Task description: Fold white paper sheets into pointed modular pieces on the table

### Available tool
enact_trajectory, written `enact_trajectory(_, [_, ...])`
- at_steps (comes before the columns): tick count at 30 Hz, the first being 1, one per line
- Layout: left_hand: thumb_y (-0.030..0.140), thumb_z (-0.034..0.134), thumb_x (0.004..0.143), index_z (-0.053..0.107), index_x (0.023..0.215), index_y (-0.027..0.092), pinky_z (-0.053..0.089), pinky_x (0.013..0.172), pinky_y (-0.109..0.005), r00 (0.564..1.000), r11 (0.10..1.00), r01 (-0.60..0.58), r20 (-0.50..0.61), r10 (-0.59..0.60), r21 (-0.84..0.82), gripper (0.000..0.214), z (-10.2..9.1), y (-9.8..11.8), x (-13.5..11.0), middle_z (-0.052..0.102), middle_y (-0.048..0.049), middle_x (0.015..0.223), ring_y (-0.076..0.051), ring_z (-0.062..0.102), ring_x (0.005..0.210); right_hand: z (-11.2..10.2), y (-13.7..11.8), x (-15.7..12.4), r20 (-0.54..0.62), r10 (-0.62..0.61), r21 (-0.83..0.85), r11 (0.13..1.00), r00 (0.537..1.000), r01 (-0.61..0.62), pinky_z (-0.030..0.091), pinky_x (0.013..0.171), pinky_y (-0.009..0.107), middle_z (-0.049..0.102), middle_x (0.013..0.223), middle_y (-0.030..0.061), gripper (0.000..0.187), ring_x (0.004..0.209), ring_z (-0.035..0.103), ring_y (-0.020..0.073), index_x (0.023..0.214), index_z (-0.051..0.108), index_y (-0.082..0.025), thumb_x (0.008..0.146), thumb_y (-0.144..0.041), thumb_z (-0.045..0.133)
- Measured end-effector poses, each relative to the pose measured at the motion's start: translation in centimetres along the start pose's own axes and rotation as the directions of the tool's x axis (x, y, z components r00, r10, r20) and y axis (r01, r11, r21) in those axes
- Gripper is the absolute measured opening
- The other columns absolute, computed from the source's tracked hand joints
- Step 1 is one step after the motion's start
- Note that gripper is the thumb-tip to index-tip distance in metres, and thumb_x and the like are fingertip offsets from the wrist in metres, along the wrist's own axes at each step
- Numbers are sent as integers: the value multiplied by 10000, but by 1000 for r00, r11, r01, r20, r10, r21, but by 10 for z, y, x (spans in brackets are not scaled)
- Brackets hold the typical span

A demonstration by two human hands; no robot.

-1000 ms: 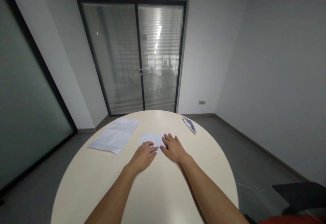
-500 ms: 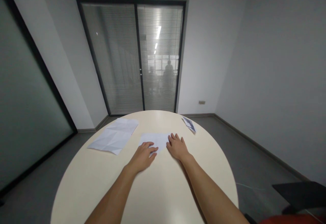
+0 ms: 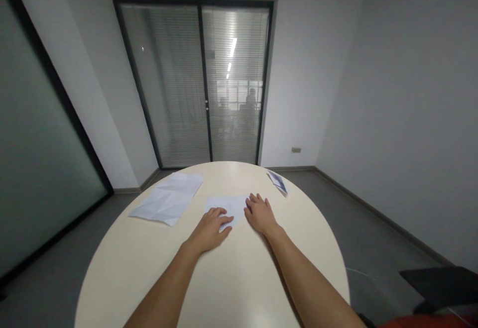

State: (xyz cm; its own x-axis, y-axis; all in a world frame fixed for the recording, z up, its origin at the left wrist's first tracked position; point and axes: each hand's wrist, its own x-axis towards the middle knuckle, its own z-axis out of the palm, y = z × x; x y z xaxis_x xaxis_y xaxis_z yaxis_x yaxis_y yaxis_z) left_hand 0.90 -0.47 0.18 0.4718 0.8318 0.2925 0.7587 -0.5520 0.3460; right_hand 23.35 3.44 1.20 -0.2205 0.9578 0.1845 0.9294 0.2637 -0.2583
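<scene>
A small white sheet of paper [image 3: 227, 202] lies flat on the round cream table [image 3: 231, 278], between and partly under my hands. My left hand [image 3: 212, 226] rests on its left and near part, fingers apart and the thumb stretched to the right. On the paper's right edge lies my right hand [image 3: 260, 213], palm down with its fingers spread. Neither hand grips anything. The parts of the sheet beneath my palms and fingers are hidden.
A larger creased white sheet [image 3: 170, 198] lies at the table's far left. A folded paper with a dark printed patch [image 3: 278, 182] sits near the far right edge. Beyond the table stands a glass door with blinds [image 3: 235, 134]. A dark chair part [image 3: 440, 285] shows at lower right.
My left thumb and fingers have shifted very slightly to the right on the paper. The right hand is almost unmoved. Behind the blinds, a person's silhouette has moved a little to the right.
</scene>
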Motion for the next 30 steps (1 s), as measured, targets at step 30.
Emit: enact_trajectory(30, [265,547,931,730,1006,221,485,976,-302,999,994,-47,-32,44,-95,203,-5,12,4,738,-41,1144,-200,667,1069,17,16,7,-74,-335,239,908,939,343,403,1095,399,658,1336,120,349,1244,596,269,1213,740,-230,914,-355,611])
